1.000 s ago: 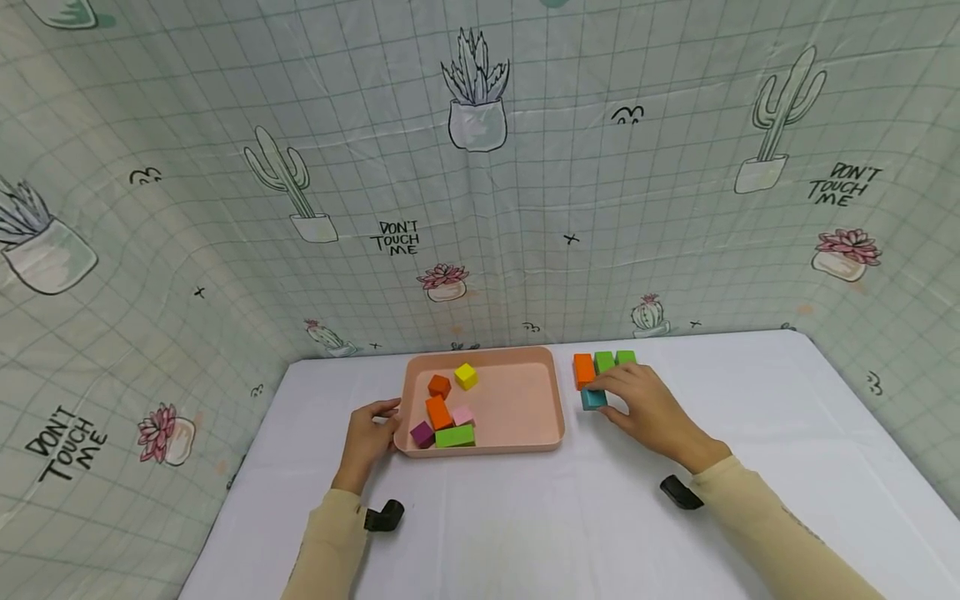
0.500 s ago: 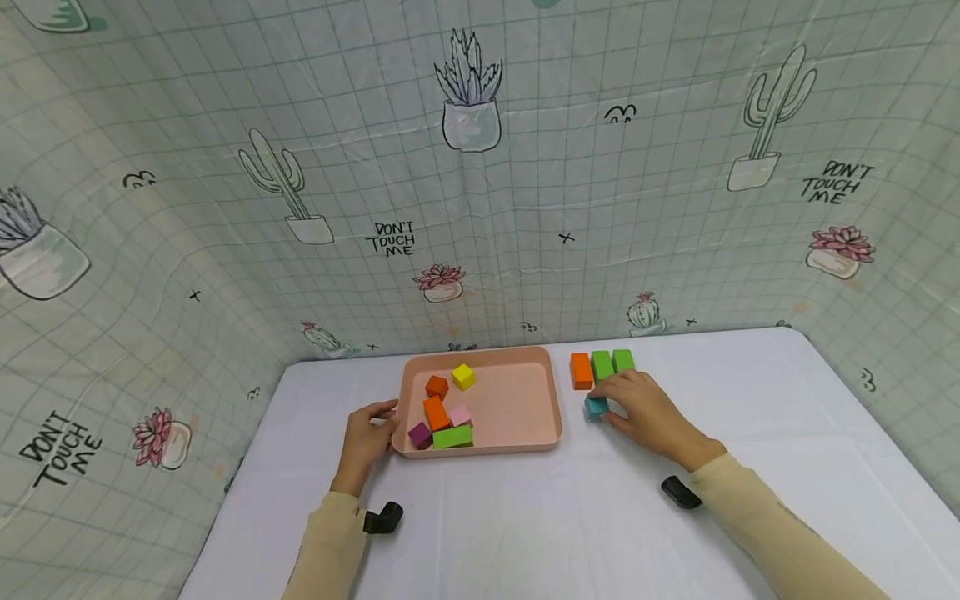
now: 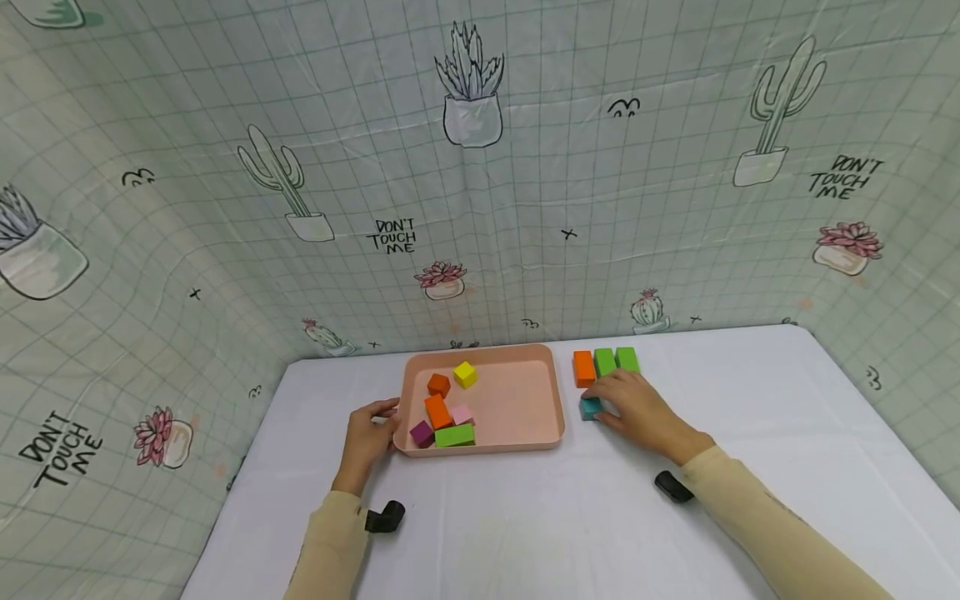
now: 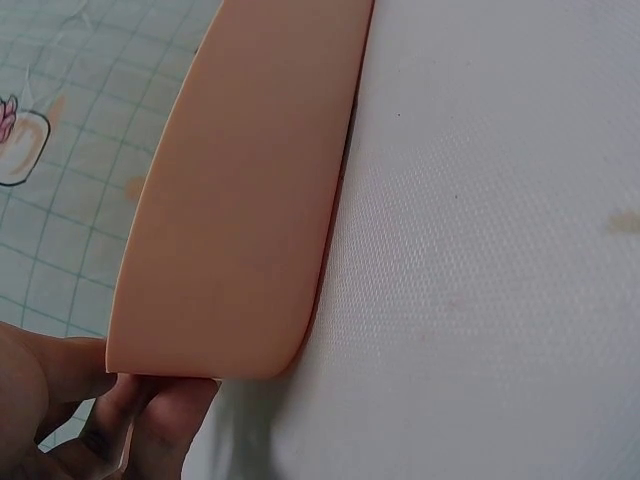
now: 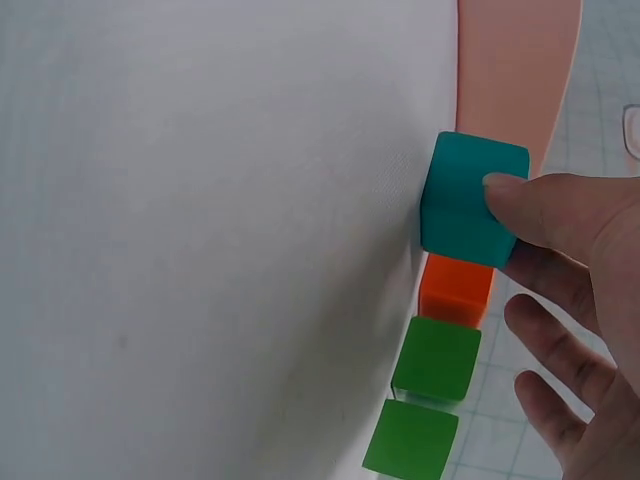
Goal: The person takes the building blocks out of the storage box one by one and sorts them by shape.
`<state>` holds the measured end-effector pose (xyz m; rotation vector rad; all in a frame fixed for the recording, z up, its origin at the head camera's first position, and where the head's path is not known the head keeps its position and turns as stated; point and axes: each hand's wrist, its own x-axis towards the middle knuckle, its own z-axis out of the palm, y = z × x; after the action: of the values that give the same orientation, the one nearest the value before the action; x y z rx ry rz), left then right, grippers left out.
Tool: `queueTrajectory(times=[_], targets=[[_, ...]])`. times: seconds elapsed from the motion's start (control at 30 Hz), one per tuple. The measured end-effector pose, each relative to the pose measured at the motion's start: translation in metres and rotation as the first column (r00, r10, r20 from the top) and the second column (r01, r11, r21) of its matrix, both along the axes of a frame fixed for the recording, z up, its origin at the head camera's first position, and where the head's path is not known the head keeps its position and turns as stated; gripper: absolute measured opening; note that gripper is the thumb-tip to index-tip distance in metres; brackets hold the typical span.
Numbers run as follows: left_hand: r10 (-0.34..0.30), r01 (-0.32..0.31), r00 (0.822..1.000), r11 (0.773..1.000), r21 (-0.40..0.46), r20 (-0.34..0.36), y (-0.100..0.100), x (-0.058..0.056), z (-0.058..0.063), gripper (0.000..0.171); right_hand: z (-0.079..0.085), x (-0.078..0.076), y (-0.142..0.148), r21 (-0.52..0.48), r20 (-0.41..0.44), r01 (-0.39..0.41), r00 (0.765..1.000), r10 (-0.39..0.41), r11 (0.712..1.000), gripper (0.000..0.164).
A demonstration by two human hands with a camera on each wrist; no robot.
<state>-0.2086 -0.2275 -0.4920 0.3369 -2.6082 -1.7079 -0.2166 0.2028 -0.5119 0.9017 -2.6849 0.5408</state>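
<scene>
Thumb and fingers of my right hand [image 3: 637, 408] pinch a teal block [image 5: 472, 195], right of the pink tray [image 3: 517, 404] in the head view. Just beyond it an orange block [image 3: 584, 368] and two green blocks, one at the left [image 3: 604, 362] and one at the right [image 3: 627, 359], form a row. My left hand [image 3: 367, 437] holds the tray's left edge with bent fingers; in the left wrist view, fingertips [image 4: 180, 415] meet the tray's end wall. How far they reach around the rim is hidden.
Inside the tray lie a yellow cube [image 3: 466, 375], a red-orange cube [image 3: 438, 385], an orange block [image 3: 438, 412], a pink piece [image 3: 462, 414], a purple cube [image 3: 422, 433] and a green block [image 3: 455, 436]. A patterned cloth [image 3: 525, 208] rises behind the white table [image 3: 517, 525].
My right hand has drawn the teal block slightly toward me, away from the orange block, and its visible face has turned. The left hand and tray stay where they were.
</scene>
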Motion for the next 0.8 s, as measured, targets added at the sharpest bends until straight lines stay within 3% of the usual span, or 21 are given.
queueTrajectory(times=[0.57,0.8], targets=[[0.003,-0.003,1.0,1.0,-0.004,0.002,-0.0018,-0.0017,-0.0043,0.033,-0.0039,-0.0056,-0.0032,0.006,-0.002,0.02,1.0,-0.02,1.0,0.031],[-0.002,0.002,1.0,1.0,-0.003,0.003,-0.0024,-0.0019,-0.0042,0.033,0.0052,-0.0037,-0.0035,0.009,-0.007,0.025,1.0,-0.025,1.0,0.04]])
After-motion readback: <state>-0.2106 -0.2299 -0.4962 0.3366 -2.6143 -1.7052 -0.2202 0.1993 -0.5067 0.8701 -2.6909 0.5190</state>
